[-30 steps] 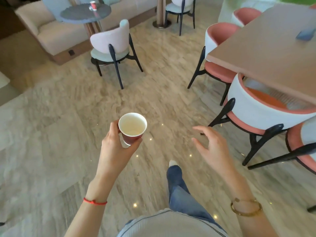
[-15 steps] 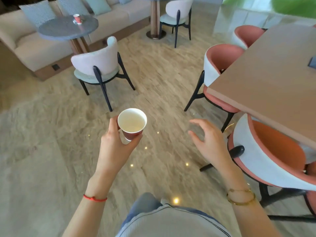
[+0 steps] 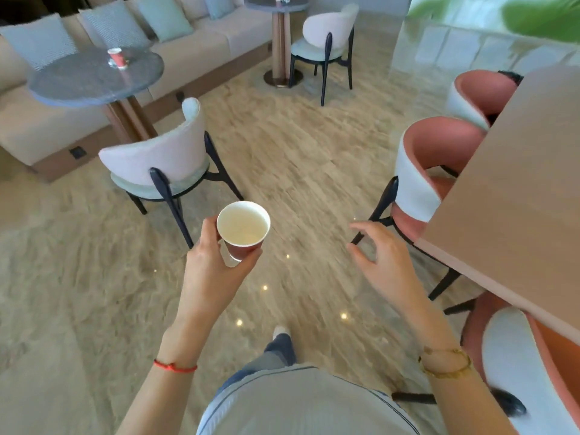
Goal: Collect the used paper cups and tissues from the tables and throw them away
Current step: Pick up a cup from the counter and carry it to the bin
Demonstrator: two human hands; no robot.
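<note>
My left hand (image 3: 216,271) pinches a red paper cup (image 3: 243,229) upright, thumb on one side and fingers on the other, above the floor (image 3: 298,171). My right hand (image 3: 384,262) hangs empty with its fingers loosely curled and spread. Far left, another cup (image 3: 116,57) stands on a round table (image 3: 78,80).

Held paper cup (image 3: 243,229): red outside, white inside.
Far paper cup (image 3: 115,57): red, white rim.
Round desk (image 3: 78,83): mottled blue-grey top, brown pedestal.
Long desk (image 3: 514,196): plain tan.
Near chair (image 3: 163,158): pale pink back, mint seat, black legs.
Right chair (image 3: 430,158): white shell, coral lining.
Floor (image 3: 314,171): veined beige.
Left wrist string (image 3: 174,367): red.
Right wrist bangle (image 3: 445,362): gold.
</note>
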